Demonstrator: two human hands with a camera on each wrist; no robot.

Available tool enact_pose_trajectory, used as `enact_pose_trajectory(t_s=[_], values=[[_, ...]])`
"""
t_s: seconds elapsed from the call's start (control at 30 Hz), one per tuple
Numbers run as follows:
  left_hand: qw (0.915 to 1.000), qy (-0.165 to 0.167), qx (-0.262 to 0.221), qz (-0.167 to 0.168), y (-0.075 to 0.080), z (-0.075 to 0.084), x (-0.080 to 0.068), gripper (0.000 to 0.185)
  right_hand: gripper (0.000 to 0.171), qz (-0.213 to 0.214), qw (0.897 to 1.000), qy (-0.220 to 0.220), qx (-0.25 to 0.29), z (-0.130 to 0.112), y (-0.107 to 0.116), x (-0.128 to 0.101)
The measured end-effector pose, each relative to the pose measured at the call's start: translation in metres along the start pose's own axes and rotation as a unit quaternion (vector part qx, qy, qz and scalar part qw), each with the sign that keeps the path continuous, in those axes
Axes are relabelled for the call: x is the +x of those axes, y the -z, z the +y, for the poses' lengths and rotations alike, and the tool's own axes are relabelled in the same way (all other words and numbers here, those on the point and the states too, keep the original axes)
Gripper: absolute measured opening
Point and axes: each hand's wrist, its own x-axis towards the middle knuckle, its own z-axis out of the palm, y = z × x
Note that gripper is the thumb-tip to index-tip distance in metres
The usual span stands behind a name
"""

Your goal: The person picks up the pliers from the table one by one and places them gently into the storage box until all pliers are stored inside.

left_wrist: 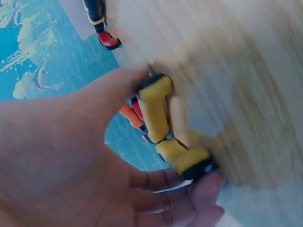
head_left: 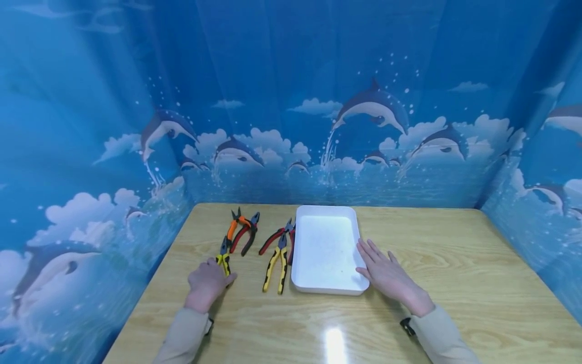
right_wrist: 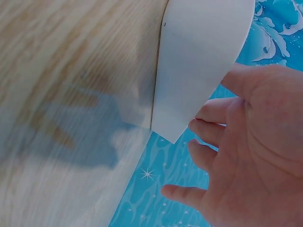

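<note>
Left hand (head_left: 206, 283) fingers clenched round yellow-handled pliers (head_left: 224, 255), four pliers counted on wooden worktop (head_left: 454, 263), right hand (head_left: 386, 273) fingers released, flat beside one white rectangular plastic tray (head_left: 325, 250)

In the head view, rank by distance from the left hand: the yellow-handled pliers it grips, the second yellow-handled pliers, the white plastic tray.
From the left hand:
1. Gripped yellow-handled pliers, in its fingers.
2. Second yellow-handled pliers, lying to its right, beside the tray.
3. White plastic tray, farther right, with the right hand at its far edge.
</note>
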Motion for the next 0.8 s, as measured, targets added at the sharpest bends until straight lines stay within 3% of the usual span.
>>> enact_pose_trajectory(t_s=[0.13,0.33,0.47,0.8], values=[[0.9999,0.002,-0.016,0.001,0.001,-0.002,0.003,0.068,0.063,-0.002,1.000,-0.002,0.001,0.000,0.000,0.000],[0.9975,-0.008,-0.056,0.041,0.002,-0.007,0.000,0.062,0.063,0.003,1.000,0.004,-0.007,0.001,-0.001,0.001],[0.9960,-0.015,-0.053,0.070,0.003,-0.010,-0.002,0.066,0.062,0.007,1.000,0.006,-0.007,0.001,-0.001,0.000],[0.9801,-0.034,-0.077,0.180,0.006,-0.009,-0.006,0.063,0.062,0.014,1.000,0.009,-0.008,0.000,-0.001,-0.001]])
